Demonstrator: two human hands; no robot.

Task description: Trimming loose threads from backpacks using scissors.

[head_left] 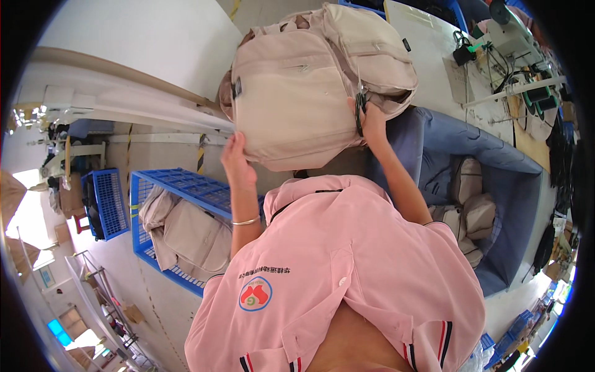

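Observation:
A beige backpack (291, 105) lies in front of me, its front panel and zip facing up. My left hand (240, 164) is closed on its lower left edge, with the fingertips at the fabric and part of the grip hidden. At the bag's right side, my right hand (373, 124) is closed around black-handled scissors (359, 115), whose blades point away from me. Just beyond the scissors, a second beige backpack (375, 49) lies against the first one's right side.
A blue plastic crate (198, 183) with beige bags stands at left. On the right, a blue-grey fabric-lined bin (514, 217) holds more beige bags. White tabletops (180, 43) flank the backpacks, and a sewing machine (511, 37) stands at the far right.

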